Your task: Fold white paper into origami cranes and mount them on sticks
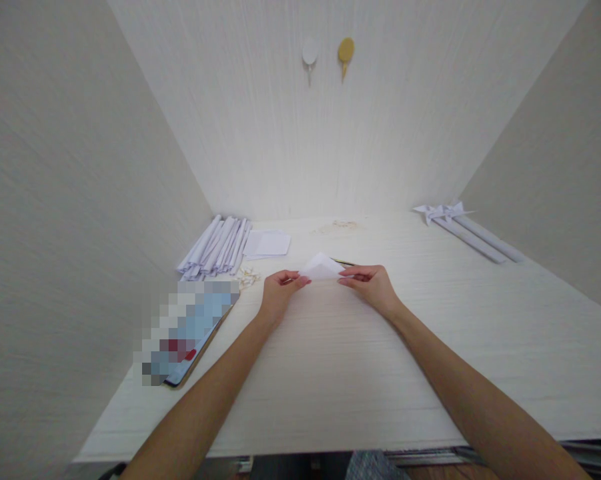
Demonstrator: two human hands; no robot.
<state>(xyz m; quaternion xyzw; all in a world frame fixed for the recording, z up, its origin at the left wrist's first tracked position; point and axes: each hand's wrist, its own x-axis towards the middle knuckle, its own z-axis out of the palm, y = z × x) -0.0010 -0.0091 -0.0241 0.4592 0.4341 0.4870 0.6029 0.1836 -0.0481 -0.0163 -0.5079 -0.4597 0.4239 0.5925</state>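
Observation:
A small sheet of white paper [323,267], folded to a triangle with its peak pointing away from me, is held level just above the tabletop. My left hand [280,288] pinches its left corner between thumb and fingers. At the right corner my right hand [373,285] has the same kind of pinch. Just behind the right fingers a thin dark and gold object [343,262] lies partly hidden, too covered to name.
Rolled paper tubes [215,247] are piled at the back left, beside a stack of square paper sheets [267,243] and small pale bits [247,277]. A phone [200,333] lies left. Two paper pinwheels [445,212] on paper sticks rest back right. Hooks [346,50] hang on the wall.

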